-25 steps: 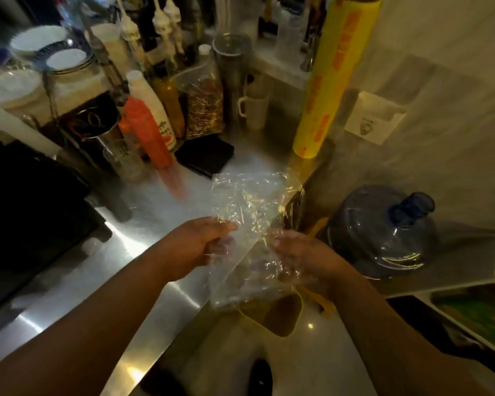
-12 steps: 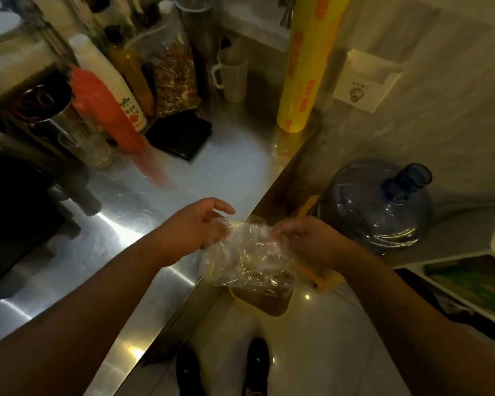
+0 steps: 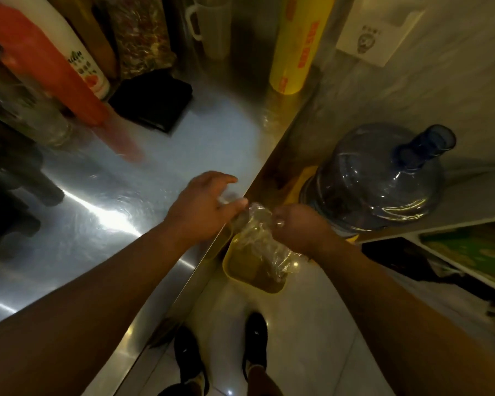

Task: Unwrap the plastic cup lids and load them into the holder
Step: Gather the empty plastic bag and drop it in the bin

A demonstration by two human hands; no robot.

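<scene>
A crumpled clear plastic wrapper [image 3: 259, 238] hangs between my two hands, past the edge of the steel counter [image 3: 160, 167]. It dangles over a yellow bin [image 3: 232, 271] that stands on the floor below. My left hand [image 3: 203, 207] pinches the wrapper's upper left end, with its fingers partly spread. My right hand [image 3: 297, 227] is closed on the wrapper's right side. No cup lids and no lid holder are in view.
A large blue water jug [image 3: 375, 178] lies on the floor to the right of the bin. On the counter stand a yellow cling-film roll [image 3: 297, 44], a black pad [image 3: 152, 101], an orange bottle [image 3: 46, 67], a white bottle [image 3: 77, 55] and a mug [image 3: 209, 21]. My shoes [image 3: 220, 355] are below.
The wrapper went from a flat sheet held up to a crumpled bundle. Both hands have moved down and together, out over the yellow bin, and the view has tilted down.
</scene>
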